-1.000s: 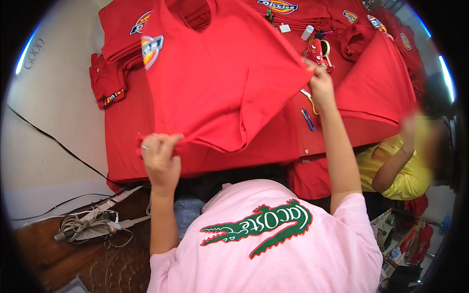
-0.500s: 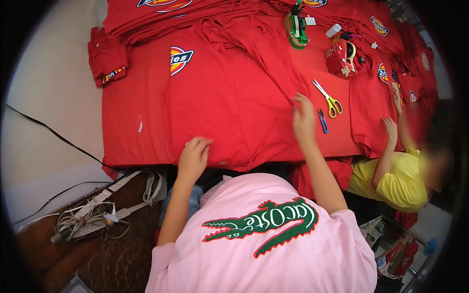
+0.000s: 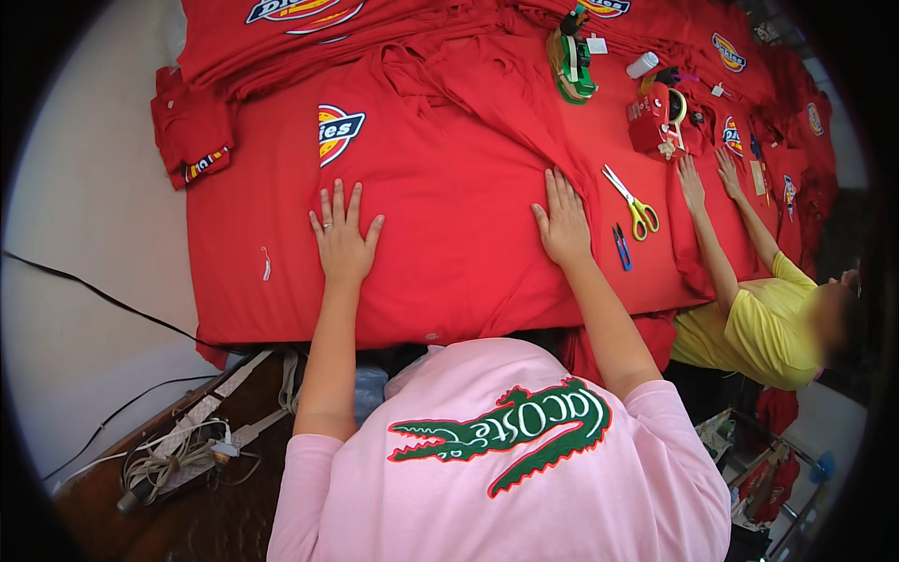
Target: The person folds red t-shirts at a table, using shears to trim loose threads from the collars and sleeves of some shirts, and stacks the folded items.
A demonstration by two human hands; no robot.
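A red T-shirt (image 3: 449, 234) with a printed chest logo lies on the red-covered table in front of me, its left part folded in so that the logo shows only in part. My left hand (image 3: 345, 239) rests flat on its left side, fingers spread, a ring on one finger. On the right side of the shirt my right hand (image 3: 566, 225) is pressed down flat, fingers stretched out. Neither hand grips anything. Yellow-handled scissors (image 3: 635, 204) and small blue thread snips (image 3: 622, 247) lie to the right of my right hand.
Stacked red shirts (image 3: 421, 28) line the far side. A folded shirt (image 3: 193, 126) sits far left. A green tape dispenser (image 3: 573, 67) and a red one (image 3: 653, 120) stand far right. At right a co-worker in a yellow shirt (image 3: 758, 328) has both hands on red cloth. Cables (image 3: 178, 459) lie lower left.
Both my hands have come down flat on the shirt; the left moved away from the near edge, further up the cloth. The co-worker's hands have moved left, onto the cloth.
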